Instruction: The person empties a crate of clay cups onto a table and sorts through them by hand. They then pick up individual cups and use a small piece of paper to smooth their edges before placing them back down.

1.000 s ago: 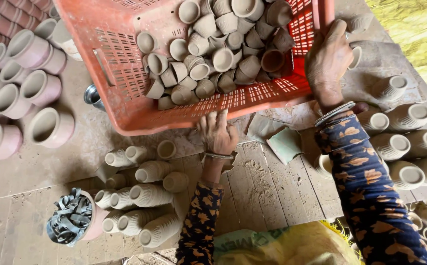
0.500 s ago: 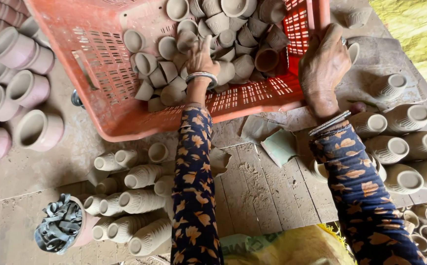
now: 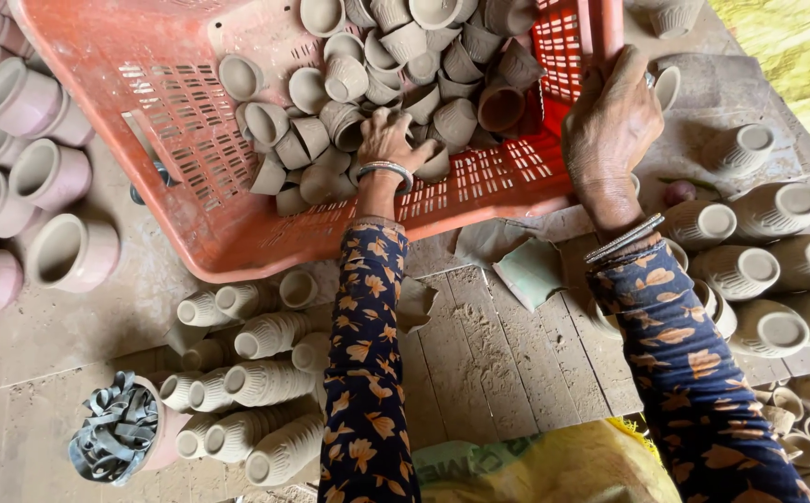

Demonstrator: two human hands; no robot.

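A big orange plastic crate [image 3: 172, 112] holds a heap of several small unfired clay cups [image 3: 405, 65]. My left hand [image 3: 388, 140] reaches into the crate, its fingers curled down among the cups; what they hold is hidden. My right hand [image 3: 613, 126] grips the crate's right rim and keeps it tilted towards me. Both sleeves are dark blue with an orange flower print, and metal bangles circle both wrists.
Ribbed clay cups [image 3: 256, 382] lie stacked on their sides at lower left, and more [image 3: 759, 270] at right. Larger pinkish pots [image 3: 51, 177] stand at far left. A pot stuffed with grey rags [image 3: 121, 440], a yellow sack [image 3: 554, 466] and a green scrap [image 3: 528, 272] lie on the wooden boards.
My left hand has moved from below the crate's front edge up and into the crate, among the cups. My right hand has stayed on the rim.
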